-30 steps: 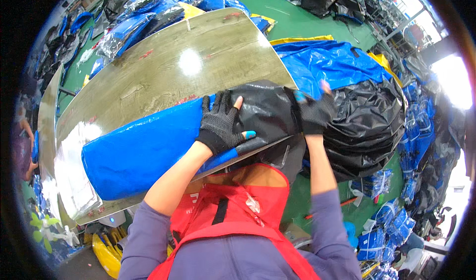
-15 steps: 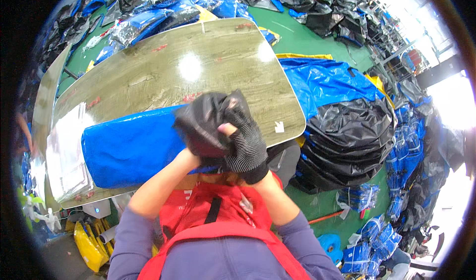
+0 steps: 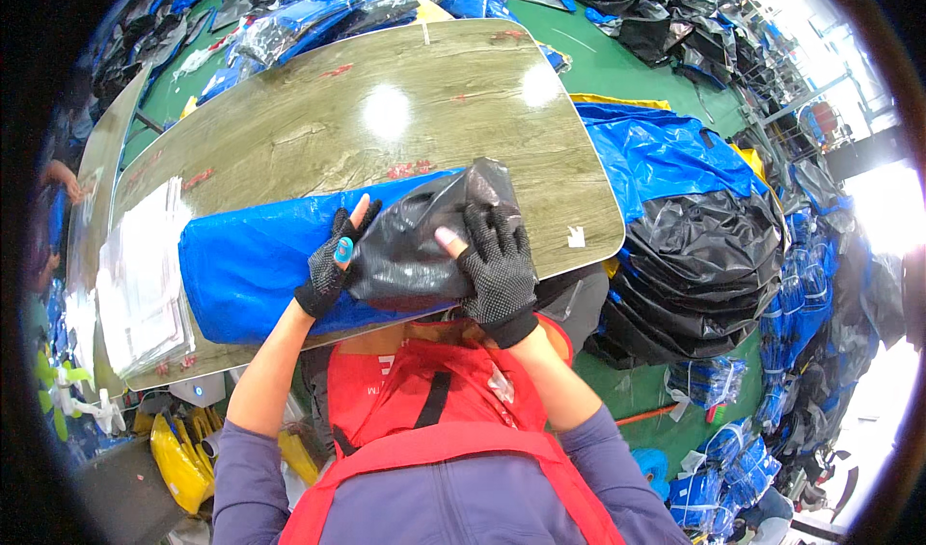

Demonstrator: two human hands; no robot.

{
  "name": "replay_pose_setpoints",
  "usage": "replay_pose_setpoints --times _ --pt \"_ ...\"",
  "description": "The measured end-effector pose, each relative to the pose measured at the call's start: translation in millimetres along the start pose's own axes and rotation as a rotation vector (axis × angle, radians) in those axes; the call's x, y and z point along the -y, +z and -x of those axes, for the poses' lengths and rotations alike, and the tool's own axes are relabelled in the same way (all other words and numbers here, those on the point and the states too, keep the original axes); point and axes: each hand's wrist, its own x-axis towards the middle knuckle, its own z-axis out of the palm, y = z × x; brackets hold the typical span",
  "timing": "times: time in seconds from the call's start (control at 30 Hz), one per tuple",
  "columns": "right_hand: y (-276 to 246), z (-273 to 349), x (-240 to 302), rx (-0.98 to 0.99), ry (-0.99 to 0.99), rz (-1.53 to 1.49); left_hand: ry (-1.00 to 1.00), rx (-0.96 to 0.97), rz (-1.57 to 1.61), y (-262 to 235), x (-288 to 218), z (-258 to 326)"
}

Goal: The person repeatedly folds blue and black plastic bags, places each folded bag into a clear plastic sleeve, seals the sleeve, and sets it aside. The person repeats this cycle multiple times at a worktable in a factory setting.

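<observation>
A long blue folded sheet (image 3: 256, 260) lies along the table's near edge, its right end covered by crumpled black sheeting (image 3: 410, 241). My left hand (image 3: 333, 260), in a black dotted glove with bare fingertips and a teal band on one digit, rests at the black part's left edge. Its upper fingers stretch out over the blue surface; the others are partly hidden. On the right of the black sheeting lies my right hand (image 3: 499, 275), gloved likewise, palm down with fingers spread and bare thumb pointing left.
Clear plastic bags (image 3: 145, 285) are stacked on the left of the wood-patterned table (image 3: 463, 92). A large black and blue heap (image 3: 690, 265) stands beside its right edge. Wrapped blue bundles (image 3: 723, 477) lie on the green floor. Another person's hand (image 3: 66, 180) shows at far left.
My hands have moved apart from the bunched black sheeting, which now lies flatter on the blue sheet. The left hand came out from behind it to its left side.
</observation>
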Motion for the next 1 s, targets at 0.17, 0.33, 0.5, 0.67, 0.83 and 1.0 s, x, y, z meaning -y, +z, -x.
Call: replay_pose_setpoints --times 0.17,0.33,0.5,0.67,0.83,1.0 --pt "14.1 -7.4 30.6 0.210 0.126 0.368 -0.072 -0.244 0.286 0.2 -26.5 4.9" --pt "-1.9 -14.8 23.4 0.424 0.175 0.117 0.322 -0.006 -0.977 10.6 -47.7 -7.2" --pt "18.0 -70.6 -20.7 0.120 0.067 0.078 0.185 0.126 -0.974 9.2 -25.4 -4.0" --pt "40.9 -108.0 -14.6 0.449 0.415 0.243 0.056 0.187 -1.027 20.6 -27.5 -6.4" --pt "50.6 -80.3 48.5 0.525 0.043 0.003 0.024 0.359 -1.004 1.8 -66.8 -9.1" --pt "71.3 -62.3 58.2 0.326 -0.019 0.075 -0.345 -0.083 -1.363 -123.7 -34.4 79.0"
